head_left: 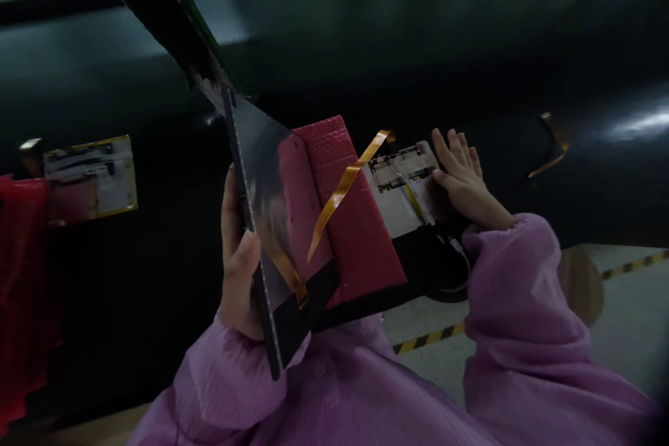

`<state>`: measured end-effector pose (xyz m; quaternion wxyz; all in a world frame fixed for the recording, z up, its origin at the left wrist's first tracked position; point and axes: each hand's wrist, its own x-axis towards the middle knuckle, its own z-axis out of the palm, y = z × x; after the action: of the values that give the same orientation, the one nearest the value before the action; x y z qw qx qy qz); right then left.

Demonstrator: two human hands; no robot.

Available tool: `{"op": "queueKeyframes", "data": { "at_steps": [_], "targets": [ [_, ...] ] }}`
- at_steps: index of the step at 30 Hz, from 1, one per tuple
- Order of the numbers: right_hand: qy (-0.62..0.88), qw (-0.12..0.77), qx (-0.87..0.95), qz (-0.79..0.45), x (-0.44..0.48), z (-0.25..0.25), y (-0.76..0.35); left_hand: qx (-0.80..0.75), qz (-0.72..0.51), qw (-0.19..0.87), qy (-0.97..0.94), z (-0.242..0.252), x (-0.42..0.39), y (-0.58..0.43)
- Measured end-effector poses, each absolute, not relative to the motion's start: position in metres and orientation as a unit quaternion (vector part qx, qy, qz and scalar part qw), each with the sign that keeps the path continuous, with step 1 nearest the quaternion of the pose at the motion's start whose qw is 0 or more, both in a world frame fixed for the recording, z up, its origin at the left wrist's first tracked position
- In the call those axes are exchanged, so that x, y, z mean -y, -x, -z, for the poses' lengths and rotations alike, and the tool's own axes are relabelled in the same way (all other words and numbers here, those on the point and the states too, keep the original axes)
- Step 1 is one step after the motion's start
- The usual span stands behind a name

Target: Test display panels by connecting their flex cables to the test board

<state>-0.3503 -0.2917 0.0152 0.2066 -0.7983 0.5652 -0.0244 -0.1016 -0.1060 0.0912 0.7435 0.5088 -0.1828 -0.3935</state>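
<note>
A flat display panel stands tilted on edge in my left hand, thumb on its near edge and fingers behind it. An orange flex cable runs from the panel over a red foam block to an opened tablet body with bare circuitry. My right hand rests with fingers stretched out at the right edge of that body. A white cable leaves the body's lower right side, near my right wrist.
At the left lies another opened tablet body, beside red plastic wrapping. A loose orange flex cable lies on the dark table at the right. A dark panel slants in from the upper left. A round stool stands below the table edge.
</note>
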Motion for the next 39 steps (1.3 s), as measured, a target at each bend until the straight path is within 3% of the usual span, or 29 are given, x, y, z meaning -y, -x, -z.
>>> {"op": "queueKeyframes", "data": {
  "at_steps": [5,12,18,39],
  "targets": [
    [0.811,0.181,-0.556,0.027,0.293,-0.012,0.352,0.259,0.396,0.768,-0.431,-0.073,0.111,0.093],
    [0.793,0.212,-0.569,0.041,0.294,-0.014,0.349,0.321,0.407,0.721,-0.460,-0.064,0.121,0.099],
    [0.805,0.209,-0.553,0.053,0.300,-0.009,0.355,0.357,0.336,0.689,-0.534,-0.067,0.126,0.105],
    [0.806,0.167,-0.566,0.035,0.299,-0.009,0.350,0.356,0.353,0.695,-0.516,-0.058,0.128,0.101]
  ]
}}
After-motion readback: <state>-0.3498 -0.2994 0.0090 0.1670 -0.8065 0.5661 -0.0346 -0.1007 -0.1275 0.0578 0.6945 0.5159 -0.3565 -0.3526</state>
